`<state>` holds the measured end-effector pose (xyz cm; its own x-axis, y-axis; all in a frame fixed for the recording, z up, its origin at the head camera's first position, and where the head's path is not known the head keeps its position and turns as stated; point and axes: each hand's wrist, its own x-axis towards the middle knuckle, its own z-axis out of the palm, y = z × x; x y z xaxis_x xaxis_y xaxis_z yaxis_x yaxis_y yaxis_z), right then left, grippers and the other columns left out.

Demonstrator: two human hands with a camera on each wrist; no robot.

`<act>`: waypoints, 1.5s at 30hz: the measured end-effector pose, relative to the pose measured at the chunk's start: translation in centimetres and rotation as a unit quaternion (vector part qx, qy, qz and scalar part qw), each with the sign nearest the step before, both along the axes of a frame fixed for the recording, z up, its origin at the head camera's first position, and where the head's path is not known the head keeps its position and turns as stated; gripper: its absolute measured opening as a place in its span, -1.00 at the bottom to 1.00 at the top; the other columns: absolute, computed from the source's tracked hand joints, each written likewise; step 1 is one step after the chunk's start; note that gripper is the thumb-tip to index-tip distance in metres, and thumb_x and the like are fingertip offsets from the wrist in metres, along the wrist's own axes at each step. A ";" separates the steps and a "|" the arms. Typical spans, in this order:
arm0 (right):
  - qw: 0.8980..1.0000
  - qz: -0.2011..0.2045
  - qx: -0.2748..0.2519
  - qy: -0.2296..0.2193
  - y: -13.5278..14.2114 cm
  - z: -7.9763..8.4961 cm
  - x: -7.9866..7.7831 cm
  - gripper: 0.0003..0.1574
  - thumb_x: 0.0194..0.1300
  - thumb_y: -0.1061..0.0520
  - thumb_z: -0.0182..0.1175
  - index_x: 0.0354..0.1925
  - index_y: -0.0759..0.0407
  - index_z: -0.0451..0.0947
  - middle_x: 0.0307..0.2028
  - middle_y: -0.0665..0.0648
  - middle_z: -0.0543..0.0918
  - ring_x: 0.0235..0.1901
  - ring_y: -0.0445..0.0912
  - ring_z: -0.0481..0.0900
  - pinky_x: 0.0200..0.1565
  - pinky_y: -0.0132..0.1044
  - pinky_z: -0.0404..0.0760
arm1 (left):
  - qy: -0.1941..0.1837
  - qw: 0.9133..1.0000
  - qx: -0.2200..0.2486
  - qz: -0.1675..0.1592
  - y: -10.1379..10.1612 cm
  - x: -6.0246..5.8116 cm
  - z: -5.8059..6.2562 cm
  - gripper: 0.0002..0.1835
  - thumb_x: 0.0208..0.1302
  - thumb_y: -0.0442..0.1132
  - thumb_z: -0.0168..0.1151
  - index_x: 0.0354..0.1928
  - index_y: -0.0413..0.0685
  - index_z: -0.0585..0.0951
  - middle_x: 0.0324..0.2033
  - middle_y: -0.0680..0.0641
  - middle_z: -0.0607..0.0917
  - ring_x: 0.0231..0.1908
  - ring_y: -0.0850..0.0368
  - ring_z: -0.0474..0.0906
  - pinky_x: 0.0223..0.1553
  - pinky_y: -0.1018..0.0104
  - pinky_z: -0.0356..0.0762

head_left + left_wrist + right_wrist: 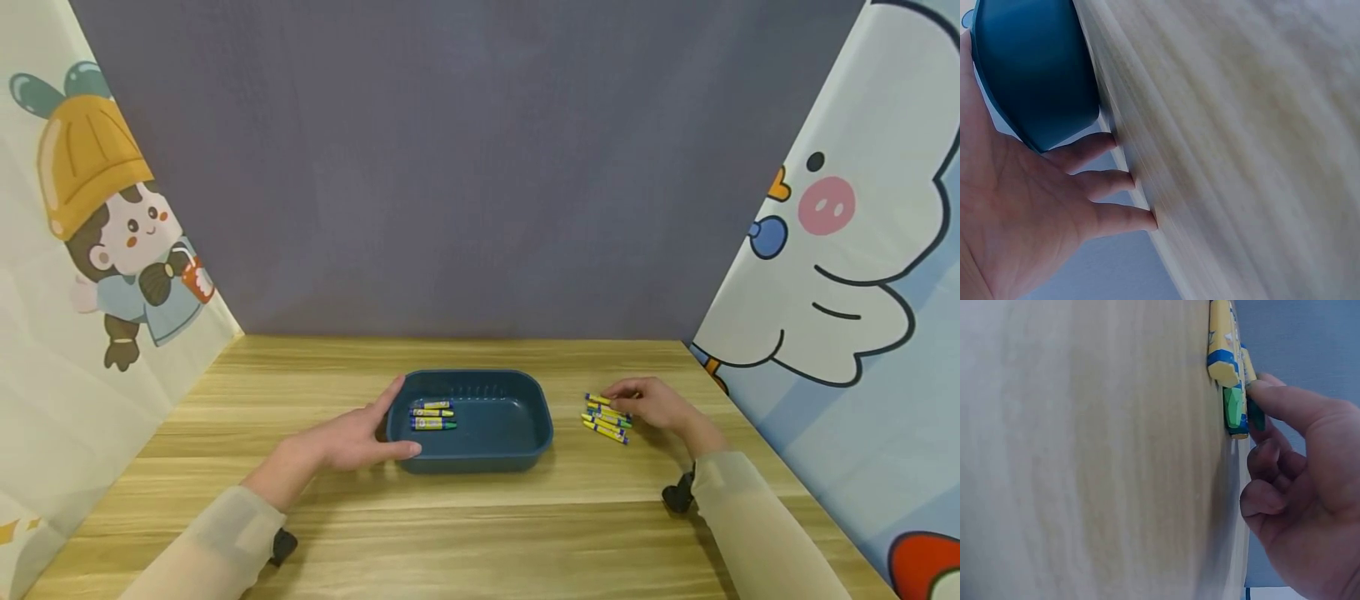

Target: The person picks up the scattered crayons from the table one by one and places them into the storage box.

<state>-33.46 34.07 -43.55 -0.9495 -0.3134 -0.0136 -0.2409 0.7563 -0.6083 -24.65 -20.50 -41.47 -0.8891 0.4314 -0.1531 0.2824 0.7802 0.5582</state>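
Note:
A dark blue tray (480,464) stands on the table with three yellow-wrapped crayons (432,424) lying in its left part. At the tray's left end is my left hand (356,437), thumb over the near rim and index finger along the far left corner. Its other fingers (1107,184) stretch straight down to the tabletop in the left wrist view. Right of the tray, several crayons (606,429) lie side by side. My right hand (651,402) pinches the farthest crayon (596,398) between thumb and index finger; its other fingers are curled.
The wood-grain table (480,533) ends at a grey back panel (480,167). Cartoon-printed panels stand along the left (45,333) and right (892,433) sides.

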 end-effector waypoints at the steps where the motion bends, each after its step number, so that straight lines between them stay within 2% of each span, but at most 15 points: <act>1: 1.000 0.000 0.000 0.003 0.0 0.0 0.1 -0.64 0.61 0.02 0.32 0.23 0.12 0.79 0.03 0.17 0.82 -0.16 -0.10 0.65 -0.18 -0.18 0.60 | 0.000 1.000 0.000 -0.001 0.0 0.0 0.0 0.35 0.38 0.53 0.28 0.80 0.29 -0.41 0.58 -0.46 0.39 0.49 -0.33 0.51 0.49 -0.31 0.44; 5: 1.000 -0.001 -0.007 0.012 -0.2 0.1 0.3 -0.58 0.65 -0.08 0.27 0.29 0.05 0.76 0.10 0.18 0.81 -0.08 -0.07 0.70 -0.10 -0.16 0.66 | -0.002 1.000 0.002 -0.004 0.0 0.1 -0.1 0.34 0.39 0.53 0.28 0.80 0.28 -0.42 0.58 -0.47 0.39 0.49 -0.34 0.51 0.49 -0.31 0.43; 9: 1.000 0.000 -0.013 0.019 -1.0 0.7 0.6 -0.50 0.68 -0.23 0.20 0.35 -0.07 0.72 0.27 0.20 0.75 0.16 0.07 0.73 0.13 0.02 0.73 | -0.005 1.000 -0.001 -0.001 -0.1 0.1 -0.1 0.34 0.39 0.54 0.27 0.80 0.29 -0.41 0.59 -0.45 0.39 0.49 -0.32 0.51 0.48 -0.30 0.44; 12: 0.999 0.008 -0.025 0.018 -2.1 1.6 1.0 -0.47 0.68 -0.28 0.17 0.37 -0.10 0.71 0.32 0.19 0.73 0.28 0.15 0.69 0.23 0.12 0.71 | -0.006 1.000 -0.004 0.000 -0.1 0.0 -0.1 0.34 0.39 0.54 0.27 0.80 0.29 -0.40 0.58 -0.44 0.40 0.48 -0.32 0.52 0.48 -0.31 0.45; 15: 0.999 0.028 -0.044 0.013 -3.6 2.9 1.5 -0.48 0.69 -0.24 0.19 0.37 -0.07 0.70 0.29 0.18 0.74 0.25 0.18 0.70 0.18 0.11 0.72 | -0.007 1.000 -0.005 -0.001 -0.1 0.0 -0.2 0.34 0.39 0.55 0.26 0.80 0.29 -0.40 0.59 -0.44 0.39 0.48 -0.33 0.51 0.48 -0.31 0.45; 16: 0.998 0.035 -0.053 0.011 -4.1 3.3 1.7 -0.49 0.69 -0.21 0.20 0.37 -0.04 0.70 0.27 0.20 0.75 0.17 0.17 0.72 0.11 0.08 0.73 | -0.007 1.000 -0.005 -0.001 -0.2 0.0 -0.2 0.34 0.39 0.55 0.26 0.80 0.29 -0.40 0.59 -0.44 0.39 0.49 -0.32 0.51 0.48 -0.31 0.45; 21: 0.994 0.074 -0.077 0.024 -7.1 5.1 2.3 -0.57 0.69 -0.07 0.23 0.34 0.04 0.72 0.20 0.26 0.76 -0.06 -0.04 0.69 -0.06 -0.14 0.69 | -0.006 1.000 0.001 -0.001 -0.1 -0.2 -0.3 0.34 0.39 0.53 0.28 0.80 0.27 -0.40 0.56 -0.43 0.43 0.45 -0.27 0.55 0.47 -0.29 0.46; 25: 0.990 0.102 -0.087 0.034 -9.8 5.9 2.7 -0.62 0.69 -0.02 0.24 0.30 0.02 0.75 0.14 0.22 0.80 -0.02 -0.10 0.72 0.00 -0.22 0.70 | -0.008 1.000 0.000 -0.002 -0.1 -0.1 -0.2 0.35 0.39 0.53 0.29 0.81 0.25 -0.40 0.56 -0.44 0.43 0.45 -0.27 0.54 0.47 -0.29 0.46; 28: 0.987 0.124 -0.096 0.029 -11.8 6.3 3.0 -0.64 0.69 0.01 0.23 0.29 0.01 0.75 0.12 0.21 0.81 0.00 0.02 0.75 0.02 -0.23 0.71 | -0.009 1.000 -0.003 -0.001 -0.2 0.0 -0.1 0.35 0.38 0.54 0.28 0.81 0.24 -0.40 0.57 -0.45 0.41 0.48 -0.30 0.52 0.48 -0.30 0.45; 34: 0.980 0.164 -0.113 -0.001 -15.8 6.2 3.3 -0.66 0.68 0.06 0.23 0.26 0.06 0.77 0.10 0.31 0.80 -0.09 0.21 0.69 -0.12 -0.24 0.66 | -0.009 1.000 -0.001 0.003 -0.2 -0.1 -0.1 0.35 0.38 0.54 0.28 0.81 0.22 -0.37 0.58 -0.44 0.40 0.49 -0.31 0.49 0.50 -0.30 0.43; 36: 0.978 0.175 -0.114 -0.010 -17.0 6.0 3.4 -0.66 0.69 0.07 0.22 0.26 0.07 0.76 0.11 0.33 0.80 -0.06 0.25 0.68 -0.12 -0.25 0.64 | -0.009 1.000 -0.002 0.004 -0.2 -0.1 -0.1 0.35 0.37 0.54 0.28 0.81 0.22 -0.37 0.58 -0.44 0.41 0.49 -0.31 0.50 0.49 -0.30 0.44; 41: 0.975 0.191 -0.109 -0.018 -19.3 5.0 3.3 -0.66 0.71 0.07 0.18 0.27 0.05 0.75 0.14 0.29 0.80 0.04 0.30 0.71 -0.07 -0.27 0.63 | -0.016 1.000 0.004 0.008 -0.1 -0.2 -0.1 0.36 0.36 0.55 0.30 0.81 0.25 -0.36 0.57 -0.43 0.42 0.44 -0.27 0.55 0.44 -0.28 0.48; 45: 0.975 0.198 -0.099 -0.011 -20.9 4.3 3.3 -0.67 0.72 0.05 0.18 0.25 0.04 0.77 0.13 0.18 0.82 0.02 0.23 0.75 -0.05 -0.27 0.65 | -0.017 1.000 0.013 0.006 0.0 -0.2 0.0 0.36 0.36 0.53 0.31 0.82 0.20 -0.35 0.56 -0.43 0.43 0.36 -0.23 0.58 0.40 -0.28 0.50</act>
<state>-30.19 13.18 -39.29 -0.7538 -0.6539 0.0653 -0.4751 0.4736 -0.7416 -24.89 -20.55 -41.44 -0.8881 0.4256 -0.1734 0.2537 0.7687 0.5872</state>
